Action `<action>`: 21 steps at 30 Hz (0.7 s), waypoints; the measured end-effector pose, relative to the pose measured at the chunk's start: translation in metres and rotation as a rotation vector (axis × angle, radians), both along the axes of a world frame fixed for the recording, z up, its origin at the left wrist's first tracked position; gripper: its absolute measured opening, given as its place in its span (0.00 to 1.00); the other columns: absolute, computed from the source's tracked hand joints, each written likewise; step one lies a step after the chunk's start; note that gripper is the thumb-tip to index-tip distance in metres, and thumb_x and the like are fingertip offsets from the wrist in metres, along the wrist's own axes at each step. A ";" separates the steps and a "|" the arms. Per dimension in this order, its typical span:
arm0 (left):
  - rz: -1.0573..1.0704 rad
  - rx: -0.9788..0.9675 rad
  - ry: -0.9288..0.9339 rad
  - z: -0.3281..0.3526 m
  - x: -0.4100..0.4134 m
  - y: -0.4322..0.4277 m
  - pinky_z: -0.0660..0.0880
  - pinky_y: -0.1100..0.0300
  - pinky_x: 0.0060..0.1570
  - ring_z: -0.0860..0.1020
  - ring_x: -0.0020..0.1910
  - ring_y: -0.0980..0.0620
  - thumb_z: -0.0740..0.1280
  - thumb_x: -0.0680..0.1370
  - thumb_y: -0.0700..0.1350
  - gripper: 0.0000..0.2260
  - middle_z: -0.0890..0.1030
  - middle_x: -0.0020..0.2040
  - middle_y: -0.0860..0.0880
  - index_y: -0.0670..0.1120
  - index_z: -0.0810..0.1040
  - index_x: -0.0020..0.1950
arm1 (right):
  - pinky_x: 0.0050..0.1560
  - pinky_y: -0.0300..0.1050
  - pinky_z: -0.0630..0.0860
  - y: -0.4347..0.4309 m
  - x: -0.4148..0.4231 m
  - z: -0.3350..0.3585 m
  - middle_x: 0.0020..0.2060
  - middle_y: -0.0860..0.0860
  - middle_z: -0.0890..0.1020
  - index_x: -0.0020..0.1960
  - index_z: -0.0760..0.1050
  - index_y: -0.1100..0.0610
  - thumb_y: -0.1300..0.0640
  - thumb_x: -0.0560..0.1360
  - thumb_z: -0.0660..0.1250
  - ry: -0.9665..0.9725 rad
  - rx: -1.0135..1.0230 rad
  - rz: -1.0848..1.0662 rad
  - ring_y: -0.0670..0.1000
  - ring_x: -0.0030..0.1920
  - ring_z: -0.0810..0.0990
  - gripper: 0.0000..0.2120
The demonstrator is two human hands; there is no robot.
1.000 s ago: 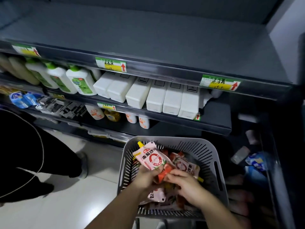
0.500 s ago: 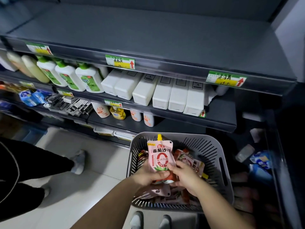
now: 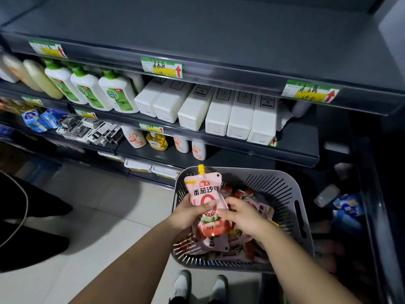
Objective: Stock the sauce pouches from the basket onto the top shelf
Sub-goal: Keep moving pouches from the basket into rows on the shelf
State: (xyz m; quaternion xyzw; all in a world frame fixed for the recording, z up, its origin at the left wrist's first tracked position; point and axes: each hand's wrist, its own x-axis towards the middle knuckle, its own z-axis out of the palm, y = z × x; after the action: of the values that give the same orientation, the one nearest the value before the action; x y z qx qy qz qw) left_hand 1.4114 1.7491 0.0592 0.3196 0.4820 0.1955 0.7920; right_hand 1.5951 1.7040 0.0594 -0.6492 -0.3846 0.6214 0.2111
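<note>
— Pink pouch (image 3: 205, 194), yellow cap on the spout, tomato sauce going by the picture on its front. See who has it?
— Both hands. The left hand (image 3: 186, 216) grips its left edge, with the thumb laid across the front by the red ring and the rest wrapped behind. The right hand (image 3: 241, 216) pinches the right edge, and its fingers (image 3: 229, 204) are bent round it.
— And where is it held?
— Upright, spout up, just above the grey slotted basket (image 3: 285, 189), towards its left side.
— What's in the basket?
— More sauce pouches (image 3: 252, 244), lying flat in an overlapping heap.
— The top shelf?
— Dark grey top shelf (image 3: 197, 29), well above the hands. Green-and-yellow price tags (image 3: 161, 67) with red arrows sit along its front rail.
— And under that?
— Green-capped Dettol bottles (image 3: 116, 95) on the left, with a row of white boxes (image 3: 219, 110) just beside them. One shelf lower are small orange-printed bottles (image 3: 133, 139) and a yellow one (image 3: 156, 141) between them.
— The floor?
— Pale tiles (image 3: 98, 216). The toes of white shoes (image 3: 183, 284) show below the basket's near edge.
</note>
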 end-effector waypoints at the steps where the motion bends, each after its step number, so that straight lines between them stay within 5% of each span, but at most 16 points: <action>1: 0.051 -0.002 0.023 -0.001 0.000 0.000 0.75 0.37 0.61 0.80 0.58 0.34 0.74 0.73 0.38 0.24 0.82 0.59 0.36 0.38 0.72 0.67 | 0.46 0.42 0.77 0.001 0.000 -0.001 0.47 0.39 0.86 0.49 0.79 0.37 0.43 0.74 0.71 -0.007 -0.012 0.033 0.40 0.47 0.84 0.04; 4: 0.158 0.006 0.079 -0.004 -0.004 0.003 0.80 0.42 0.56 0.82 0.54 0.36 0.70 0.75 0.34 0.19 0.82 0.57 0.35 0.36 0.74 0.65 | 0.45 0.46 0.82 -0.001 0.002 -0.019 0.55 0.47 0.83 0.57 0.78 0.40 0.40 0.75 0.68 0.074 -0.094 -0.133 0.50 0.49 0.85 0.12; 6: 0.179 0.020 0.067 -0.005 -0.011 0.008 0.83 0.49 0.49 0.84 0.49 0.40 0.70 0.75 0.33 0.17 0.83 0.56 0.36 0.37 0.75 0.63 | 0.47 0.47 0.78 -0.004 0.004 -0.037 0.62 0.54 0.78 0.65 0.73 0.48 0.44 0.79 0.64 -0.072 -0.117 -0.315 0.54 0.52 0.82 0.17; 9: 0.120 0.035 0.038 -0.004 -0.016 0.013 0.82 0.49 0.47 0.84 0.48 0.41 0.71 0.74 0.35 0.16 0.84 0.54 0.37 0.40 0.76 0.61 | 0.55 0.43 0.73 -0.012 -0.005 -0.064 0.70 0.55 0.73 0.69 0.71 0.55 0.46 0.79 0.64 -0.703 -0.144 0.060 0.57 0.64 0.75 0.22; 11: 0.108 0.055 0.044 -0.004 -0.017 0.015 0.82 0.48 0.47 0.84 0.47 0.41 0.73 0.72 0.35 0.17 0.85 0.53 0.38 0.41 0.77 0.61 | 0.71 0.52 0.66 -0.014 -0.024 -0.075 0.76 0.56 0.63 0.69 0.72 0.55 0.50 0.77 0.64 -0.851 -0.159 0.329 0.60 0.74 0.63 0.22; 13: 0.114 0.061 0.042 -0.005 -0.018 0.016 0.82 0.47 0.48 0.84 0.47 0.40 0.74 0.70 0.37 0.19 0.85 0.52 0.38 0.42 0.78 0.59 | 0.77 0.62 0.54 -0.013 -0.040 -0.083 0.79 0.58 0.52 0.77 0.60 0.58 0.57 0.77 0.62 -0.845 -0.218 0.426 0.62 0.78 0.51 0.29; 15: 0.129 0.060 0.027 -0.005 -0.019 0.017 0.82 0.47 0.47 0.85 0.47 0.41 0.75 0.67 0.39 0.19 0.85 0.51 0.39 0.44 0.78 0.57 | 0.72 0.62 0.64 -0.010 -0.049 -0.087 0.77 0.59 0.58 0.78 0.56 0.56 0.57 0.78 0.60 -0.791 -0.247 0.290 0.61 0.75 0.60 0.29; 17: 0.141 0.063 0.029 -0.005 -0.021 0.018 0.82 0.51 0.42 0.85 0.45 0.42 0.74 0.69 0.38 0.17 0.86 0.50 0.40 0.43 0.78 0.57 | 0.48 0.46 0.77 -0.010 -0.050 -0.087 0.61 0.58 0.77 0.69 0.68 0.53 0.55 0.81 0.55 -0.729 -0.199 0.136 0.53 0.51 0.78 0.17; 19: 0.144 0.057 0.033 -0.005 -0.021 0.019 0.82 0.53 0.41 0.85 0.44 0.43 0.72 0.72 0.35 0.15 0.86 0.49 0.41 0.43 0.77 0.57 | 0.34 0.39 0.70 -0.013 -0.046 -0.086 0.44 0.50 0.79 0.64 0.73 0.54 0.59 0.82 0.55 -0.623 -0.160 0.222 0.46 0.37 0.75 0.14; 21: 0.132 0.062 0.047 -0.003 -0.020 0.021 0.82 0.52 0.42 0.85 0.45 0.43 0.72 0.73 0.34 0.14 0.86 0.50 0.40 0.43 0.77 0.57 | 0.35 0.38 0.67 -0.015 -0.036 -0.083 0.40 0.45 0.74 0.60 0.73 0.54 0.64 0.79 0.58 -0.547 -0.187 0.345 0.45 0.41 0.74 0.13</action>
State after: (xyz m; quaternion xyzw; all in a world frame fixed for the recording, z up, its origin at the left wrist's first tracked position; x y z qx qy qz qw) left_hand 1.3918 1.7697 0.0561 0.3159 0.5142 0.2543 0.7557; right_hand 1.5592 1.6894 -0.0232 -0.7338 -0.4725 0.4832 -0.0689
